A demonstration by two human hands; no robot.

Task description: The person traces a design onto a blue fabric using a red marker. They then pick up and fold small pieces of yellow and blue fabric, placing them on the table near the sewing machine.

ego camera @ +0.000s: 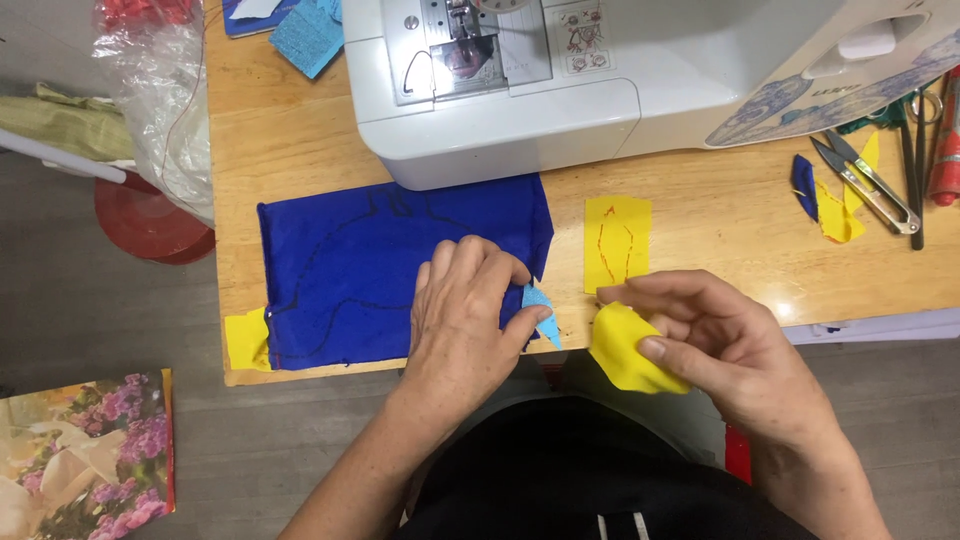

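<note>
1. Hands first. The right hand is closed on a yellow scrap. The thumb sits on top and the fingers curl round the far side.
2. The left hand lies palm down with its fingers bent. It presses on the blue cloth. The fingertips also touch a small light blue piece at the cloth's right edge. I cannot tell if they pinch it or just hold it down.
3. The yellow scrap looks thin, soft and very light. It bends and folds in the hand, so it is floppy. I think a gentle pinch at an edge or a corner is enough to hold it. It is off the surface, just past the front edge and near the person's lap.
4. The blue cloth looks soft and limp too. It lies flat on the surface with dark lines drawn on it. I think a flat hand on top stops it from sliding.
5. A yellow patch with red lines lies flat just beyond the right hand, beside the blue cloth.
6. Another bit of yellow peeks out at the blue cloth's left corner.
7. A white sewing machine stands behind the blue cloth, over its far edge.
8. Snips and more scraps lie far to the right.
9. A plastic bag hangs at the left.
</note>
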